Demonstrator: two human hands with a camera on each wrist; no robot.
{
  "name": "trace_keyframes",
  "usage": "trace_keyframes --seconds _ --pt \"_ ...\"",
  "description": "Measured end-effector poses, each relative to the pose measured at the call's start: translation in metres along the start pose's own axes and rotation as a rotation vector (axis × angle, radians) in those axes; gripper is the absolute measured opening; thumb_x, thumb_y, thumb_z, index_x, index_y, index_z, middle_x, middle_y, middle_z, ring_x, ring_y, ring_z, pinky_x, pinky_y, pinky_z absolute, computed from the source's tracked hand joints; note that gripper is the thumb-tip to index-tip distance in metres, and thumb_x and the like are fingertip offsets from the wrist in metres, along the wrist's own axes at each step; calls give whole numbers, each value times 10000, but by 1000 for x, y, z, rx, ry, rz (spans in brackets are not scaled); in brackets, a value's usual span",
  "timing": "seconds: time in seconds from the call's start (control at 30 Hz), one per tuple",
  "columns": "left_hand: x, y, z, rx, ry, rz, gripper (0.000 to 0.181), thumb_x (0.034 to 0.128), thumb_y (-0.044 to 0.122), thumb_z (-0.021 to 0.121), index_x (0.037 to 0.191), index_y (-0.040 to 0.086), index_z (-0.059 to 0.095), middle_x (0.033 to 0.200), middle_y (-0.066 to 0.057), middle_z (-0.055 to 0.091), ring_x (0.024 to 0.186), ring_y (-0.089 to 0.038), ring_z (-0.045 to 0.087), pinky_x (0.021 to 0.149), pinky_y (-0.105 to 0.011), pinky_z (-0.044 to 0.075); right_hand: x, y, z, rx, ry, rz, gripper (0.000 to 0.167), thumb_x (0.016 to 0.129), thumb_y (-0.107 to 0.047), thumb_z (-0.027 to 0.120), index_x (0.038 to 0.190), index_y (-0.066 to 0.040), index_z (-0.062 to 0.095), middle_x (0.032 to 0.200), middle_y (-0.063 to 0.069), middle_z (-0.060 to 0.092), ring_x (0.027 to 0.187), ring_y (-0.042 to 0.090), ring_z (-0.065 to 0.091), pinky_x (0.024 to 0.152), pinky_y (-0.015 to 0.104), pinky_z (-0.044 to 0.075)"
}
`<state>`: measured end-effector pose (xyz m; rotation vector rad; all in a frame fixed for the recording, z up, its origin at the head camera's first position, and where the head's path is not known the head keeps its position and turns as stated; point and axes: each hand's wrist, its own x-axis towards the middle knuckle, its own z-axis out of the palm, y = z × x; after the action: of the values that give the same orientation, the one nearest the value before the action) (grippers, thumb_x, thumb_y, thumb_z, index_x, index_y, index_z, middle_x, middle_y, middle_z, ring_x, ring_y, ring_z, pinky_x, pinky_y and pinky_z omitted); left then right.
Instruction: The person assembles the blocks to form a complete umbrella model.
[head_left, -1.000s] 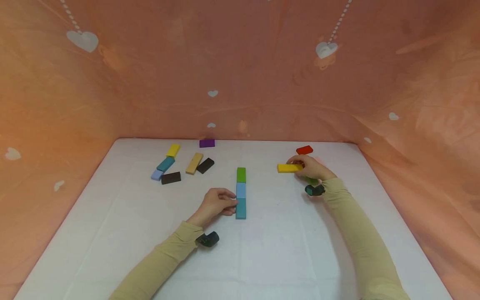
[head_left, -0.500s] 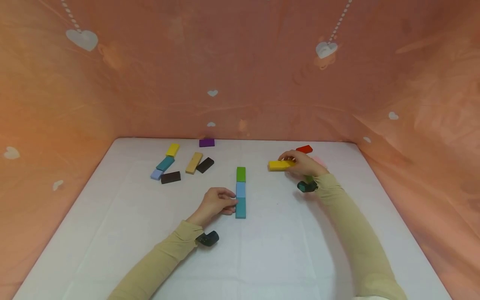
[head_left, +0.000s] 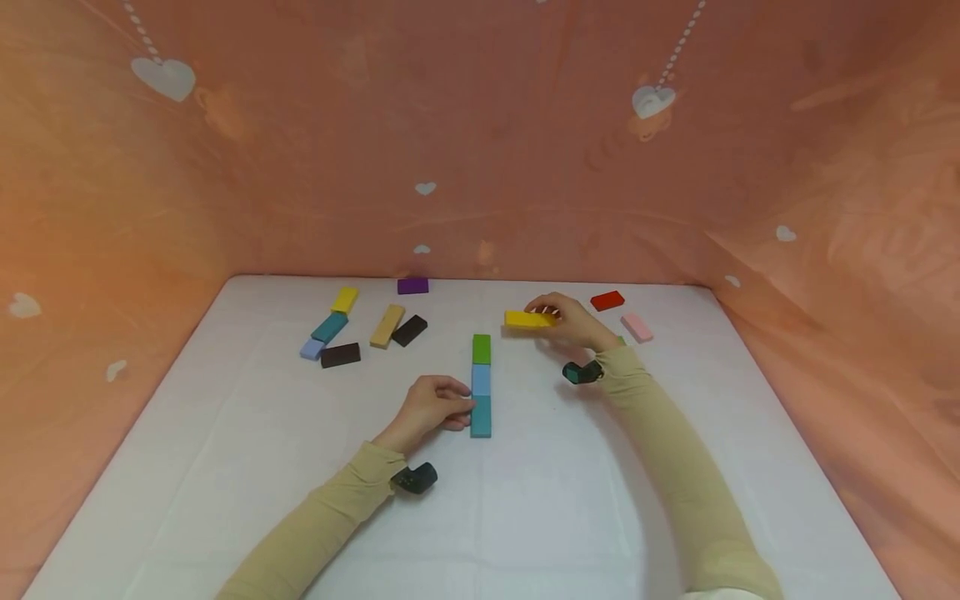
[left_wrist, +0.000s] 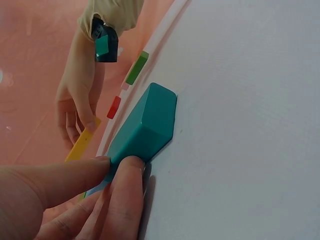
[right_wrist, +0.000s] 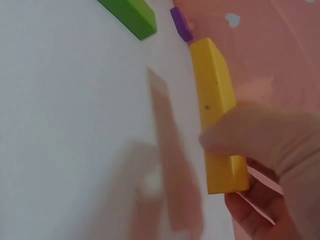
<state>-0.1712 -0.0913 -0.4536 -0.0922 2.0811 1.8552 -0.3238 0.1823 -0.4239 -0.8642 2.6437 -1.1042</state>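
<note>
Beyond the teal block point(head_left: 482, 417), rightward: yellow block point(head_left: 527, 320), pinched by right hand point(head_left: 573, 322). At teal block's left: left hand point(head_left: 426, 407), relaxed, touching.

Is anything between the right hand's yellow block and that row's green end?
Nothing visible: the right hand holds the yellow block above the table, and no other block lies between it and the row's green block.

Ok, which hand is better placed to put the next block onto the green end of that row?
Right, most likely. The right hand grips the yellow block, raised near the green block. The left hand touches the teal block at the opposite end.
</note>
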Motion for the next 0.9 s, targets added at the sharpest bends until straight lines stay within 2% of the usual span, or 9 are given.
trace_keyframes --seconds 0.13,0.27,0.37,0.5,0.9 --pt "4 -5 -2 -12 -5 3 263 839 54 727 1070 -40 642 808 -121 684 636 -185 662 626 -314 571 5 0 11 16 24 -32 325 832 -10 701 1147 -64 643 1101 100 576 1004 281 488 919 405 438" --pt "3 -4 -2 -10 -8 -2 253 840 54 726 1062 -33 643 807 -122 684 643 -193 667 631 -311 570 7 -5 20 26 18 35 326 861 -38 695 1177 -84 633 1155 85 569 1052 268 486 965 405 420" --pt "3 -3 -2 -12 -8 -13 250 842 54 724 1063 -29 642 815 -122 683 652 -192 670 638 -307 570 8 -8 25 45 5 106 351 864 -24 687 1198 -104 615 1191 73 551 1081 260 478 996 398 402" --pt "3 -2 -2 -19 -10 -15 248 845 51 719 1064 -33 639 817 -122 679 656 -187 671 641 -305 570 8 -11 30 69 -3 156 379 859 15 669 1207 -118 600 1199 66 538 1084 259 471 1000 388 401" --pt "4 -4 -1 -31 -5 -6 242 835 34 724 1050 -39 641 811 -118 675 648 -180 667 631 -310 571 13 -8 36 96 -14 175 363 863 14 665 1200 -105 606 1160 90 532 1064 266 479 985 365 424"
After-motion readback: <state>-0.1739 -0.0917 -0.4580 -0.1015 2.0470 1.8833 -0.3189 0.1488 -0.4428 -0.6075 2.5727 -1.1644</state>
